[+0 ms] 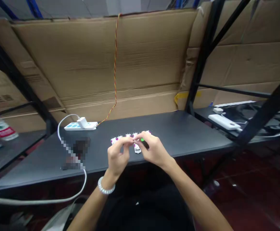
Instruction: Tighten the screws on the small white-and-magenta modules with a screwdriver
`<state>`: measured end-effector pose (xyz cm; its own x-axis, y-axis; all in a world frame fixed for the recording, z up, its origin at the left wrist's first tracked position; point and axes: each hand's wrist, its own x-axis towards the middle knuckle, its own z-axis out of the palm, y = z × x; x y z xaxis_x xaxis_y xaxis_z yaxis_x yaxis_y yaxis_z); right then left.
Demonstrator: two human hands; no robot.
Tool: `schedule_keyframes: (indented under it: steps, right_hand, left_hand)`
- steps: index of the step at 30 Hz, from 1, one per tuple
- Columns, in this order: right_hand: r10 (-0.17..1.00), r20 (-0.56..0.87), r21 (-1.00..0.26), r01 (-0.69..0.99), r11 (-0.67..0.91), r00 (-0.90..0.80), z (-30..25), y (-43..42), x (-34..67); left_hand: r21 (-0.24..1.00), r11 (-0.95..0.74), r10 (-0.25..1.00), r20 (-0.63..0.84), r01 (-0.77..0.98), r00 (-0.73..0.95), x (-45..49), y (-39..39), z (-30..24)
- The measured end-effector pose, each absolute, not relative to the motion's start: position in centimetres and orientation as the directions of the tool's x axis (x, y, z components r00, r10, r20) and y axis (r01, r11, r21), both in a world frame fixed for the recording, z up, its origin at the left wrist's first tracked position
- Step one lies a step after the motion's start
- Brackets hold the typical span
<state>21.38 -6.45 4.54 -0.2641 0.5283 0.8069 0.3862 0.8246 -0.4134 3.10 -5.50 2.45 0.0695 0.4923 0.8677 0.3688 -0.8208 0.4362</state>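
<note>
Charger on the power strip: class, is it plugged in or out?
Plugged in, apparently: the white charger sits flush on the power strip, its white cable looping away.

White modules [117,140] marked magenta, with a bright green spot [142,139] among them, sit on the black table [178,128]; a white power strip [80,126] shows pale blue panels.

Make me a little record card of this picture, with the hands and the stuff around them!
Left hand: fingers at the small white-and-pink blocks
Right hand: beside the left, near a green bit
Blocks: in a row
Table: black table
Bracelet: beaded, on left wrist
Also there: power strip
</note>
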Motion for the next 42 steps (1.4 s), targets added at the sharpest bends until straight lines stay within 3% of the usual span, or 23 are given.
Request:
schedule_keyframes:
  steps: [10, 26, 34, 42]
  right_hand:
    - [0.515, 0.808, -0.43, 0.311, 0.848, -0.287, 4.2, -5.2, 21.9]
    - [0.527, 0.795, -0.401, 0.393, 0.828, -0.299, 4.3, -5.7, 21.8]
    - [0.575, 0.765, -0.446, 0.405, 0.798, -0.289, 4.3, -5.9, 21.6]
    - [0.624, 0.732, -0.507, 0.393, 0.767, -0.275, 4.5, -6.0, 21.6]
  left_hand:
    - [0.525, -0.79, 0.58, 0.807, 0.318, 0.112, 2.9, -5.2, 2.1]
    - [0.587, -0.756, 0.623, 0.781, 0.29, 0.044, 3.1, -5.0, 1.6]
    - [0.705, -0.695, 0.717, 0.693, 0.138, 0.073, 3.6, -4.7, 1.4]
    - [0.665, -0.729, 0.679, 0.733, 0.163, 0.048, 3.7, -5.0, 1.7]
